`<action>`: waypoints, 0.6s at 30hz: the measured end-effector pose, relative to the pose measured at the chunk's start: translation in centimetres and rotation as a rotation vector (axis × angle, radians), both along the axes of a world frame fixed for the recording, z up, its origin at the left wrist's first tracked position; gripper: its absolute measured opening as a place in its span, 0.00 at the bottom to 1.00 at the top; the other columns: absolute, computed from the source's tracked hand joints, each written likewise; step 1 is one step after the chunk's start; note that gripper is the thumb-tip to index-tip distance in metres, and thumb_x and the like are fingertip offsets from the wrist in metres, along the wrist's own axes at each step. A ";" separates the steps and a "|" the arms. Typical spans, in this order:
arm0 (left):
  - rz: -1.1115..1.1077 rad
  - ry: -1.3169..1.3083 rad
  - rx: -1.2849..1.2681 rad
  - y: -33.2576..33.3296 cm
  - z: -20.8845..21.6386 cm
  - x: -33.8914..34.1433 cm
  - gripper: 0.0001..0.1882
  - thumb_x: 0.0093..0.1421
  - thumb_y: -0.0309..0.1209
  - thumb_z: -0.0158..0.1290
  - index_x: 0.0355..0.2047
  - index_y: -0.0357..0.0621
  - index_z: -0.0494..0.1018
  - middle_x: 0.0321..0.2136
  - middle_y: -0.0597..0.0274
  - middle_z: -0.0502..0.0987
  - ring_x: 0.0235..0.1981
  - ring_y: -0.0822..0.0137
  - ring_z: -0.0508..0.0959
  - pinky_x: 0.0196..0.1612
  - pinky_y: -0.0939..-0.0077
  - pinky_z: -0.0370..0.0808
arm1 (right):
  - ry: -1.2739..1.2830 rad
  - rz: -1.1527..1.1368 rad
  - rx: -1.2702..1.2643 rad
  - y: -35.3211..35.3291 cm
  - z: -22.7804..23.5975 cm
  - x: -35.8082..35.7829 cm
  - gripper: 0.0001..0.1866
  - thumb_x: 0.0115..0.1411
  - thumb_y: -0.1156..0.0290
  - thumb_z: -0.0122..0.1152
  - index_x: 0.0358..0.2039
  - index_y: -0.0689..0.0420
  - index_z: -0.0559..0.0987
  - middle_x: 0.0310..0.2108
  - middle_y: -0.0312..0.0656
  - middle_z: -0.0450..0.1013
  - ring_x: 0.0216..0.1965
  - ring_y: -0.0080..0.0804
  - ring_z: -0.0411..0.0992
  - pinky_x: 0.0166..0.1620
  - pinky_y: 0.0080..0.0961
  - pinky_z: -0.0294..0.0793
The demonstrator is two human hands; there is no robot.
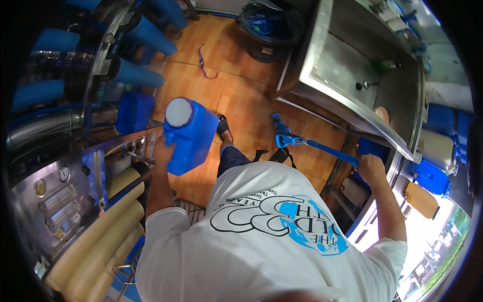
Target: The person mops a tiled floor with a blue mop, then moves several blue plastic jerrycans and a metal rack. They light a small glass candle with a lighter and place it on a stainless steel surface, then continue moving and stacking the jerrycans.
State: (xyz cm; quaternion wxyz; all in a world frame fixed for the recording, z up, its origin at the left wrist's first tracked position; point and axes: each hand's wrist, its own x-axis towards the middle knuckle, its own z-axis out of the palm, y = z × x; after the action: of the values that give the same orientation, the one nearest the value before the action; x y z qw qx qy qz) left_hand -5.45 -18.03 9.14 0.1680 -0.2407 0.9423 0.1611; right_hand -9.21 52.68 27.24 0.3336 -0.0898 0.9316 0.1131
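Observation:
My left hand (163,152) is wrapped round the handle of a blue jerrycan (198,138) with a wide, pale round cap (178,111). The can is held out in front of me to the left, tilted, above the tiled floor. On the right, my right hand (371,169) is closed round the end of a long blue-handled tool (322,147). Its shaft runs inward to a light blue loop and a small blue end piece near my feet. What kind of tool it is I cannot tell.
A steel sink (347,60) stands at the far right, beside a black-lined bin (269,30). Blue filter housings (136,73) and a gauge panel (58,196) line the left. A purple cord (203,63) lies on the floor (231,45). More jerrycans (430,177) stand at right.

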 end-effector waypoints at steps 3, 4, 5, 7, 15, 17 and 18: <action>0.021 -0.024 0.079 -4.3 -1.7 -2.1 0.30 0.49 0.40 0.57 0.50 0.33 0.72 0.57 0.42 0.68 0.59 0.48 0.68 0.61 0.63 0.65 | 0.093 0.112 -0.103 -9.4 0.0 -4.9 0.08 0.50 0.64 0.65 0.27 0.55 0.83 0.24 0.46 0.77 0.29 0.44 0.78 0.34 0.38 0.77; 0.019 -0.026 0.113 -5.4 -2.2 -2.6 0.30 0.49 0.40 0.57 0.50 0.32 0.72 0.58 0.41 0.67 0.59 0.47 0.67 0.61 0.63 0.64 | 0.159 0.147 -0.174 -12.2 -0.4 -6.9 0.07 0.50 0.65 0.64 0.27 0.54 0.83 0.24 0.46 0.77 0.29 0.44 0.78 0.33 0.39 0.77; 0.019 -0.101 0.156 -6.4 -2.7 -2.8 0.31 0.49 0.40 0.57 0.50 0.32 0.72 0.58 0.40 0.66 0.60 0.47 0.66 0.61 0.62 0.64 | 0.112 0.167 -0.124 -14.6 -0.6 -8.9 0.07 0.50 0.66 0.63 0.27 0.54 0.83 0.24 0.46 0.77 0.29 0.44 0.78 0.33 0.39 0.78; 0.007 -0.206 0.230 -8.6 -3.6 -3.7 0.32 0.49 0.40 0.58 0.51 0.31 0.71 0.59 0.38 0.65 0.61 0.47 0.65 0.62 0.62 0.63 | 0.137 0.216 -0.126 -19.2 -1.2 -13.2 0.06 0.50 0.67 0.62 0.26 0.54 0.83 0.24 0.47 0.78 0.29 0.44 0.79 0.32 0.38 0.78; -0.077 -0.089 0.090 -14.8 -6.2 -3.1 0.29 0.49 0.40 0.59 0.47 0.31 0.72 0.61 0.38 0.62 0.62 0.47 0.63 0.63 0.61 0.63 | 0.005 0.178 0.026 -31.0 -2.7 -30.0 0.11 0.47 0.67 0.67 0.33 0.51 0.85 0.31 0.44 0.80 0.36 0.41 0.80 0.38 0.36 0.79; -0.089 -0.128 0.081 -15.9 -6.3 -3.0 0.29 0.49 0.40 0.59 0.47 0.32 0.72 0.61 0.37 0.62 0.62 0.47 0.63 0.63 0.61 0.63 | -0.014 0.191 0.037 -32.1 -3.2 -33.0 0.12 0.47 0.65 0.68 0.34 0.52 0.85 0.33 0.43 0.80 0.38 0.41 0.79 0.39 0.35 0.79; -0.088 -0.141 0.083 -16.4 -6.3 -2.9 0.29 0.49 0.41 0.59 0.47 0.32 0.72 0.61 0.38 0.62 0.63 0.47 0.63 0.63 0.61 0.63 | -0.013 0.237 0.058 -32.5 -3.5 -34.5 0.12 0.47 0.65 0.68 0.34 0.52 0.85 0.33 0.42 0.80 0.38 0.41 0.79 0.39 0.36 0.79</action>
State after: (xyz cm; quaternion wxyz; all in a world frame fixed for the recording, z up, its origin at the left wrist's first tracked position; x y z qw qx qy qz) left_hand -8.31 -34.42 2.85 0.2507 -0.2025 0.9303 0.1750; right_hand -43.70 20.16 23.71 0.3265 -0.1906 0.9085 0.1780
